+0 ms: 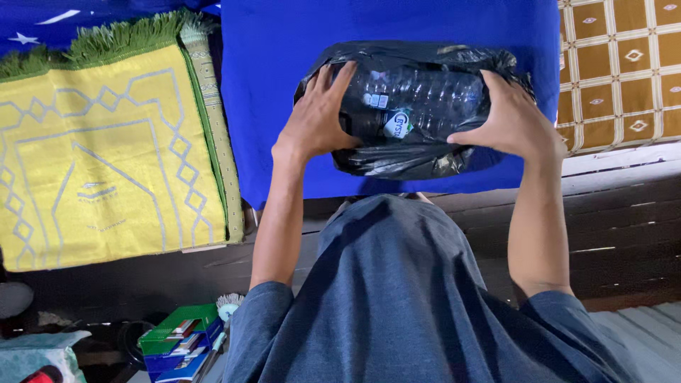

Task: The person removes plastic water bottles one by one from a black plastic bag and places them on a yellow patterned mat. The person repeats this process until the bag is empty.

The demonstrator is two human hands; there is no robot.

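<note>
Over the blue cloth (269, 106), left hand (317, 117) and right hand (512, 120), fingers spread, clasp a black bag (411, 159) of bottles (418, 96).

A black plastic bag (408, 152), crumpled and glossy, lies on the blue cloth (269, 106) near its front edge. Its top is spread open, showing clear plastic bottles (415, 99) lying on their sides, packed side by side inside.

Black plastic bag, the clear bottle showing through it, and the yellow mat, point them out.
black plastic bag (397, 159), head view, lower crumpled edge.
clear bottle (425, 96), head view, ribbed body.
yellow mat (106, 156), head view, patterned middle.
</note>
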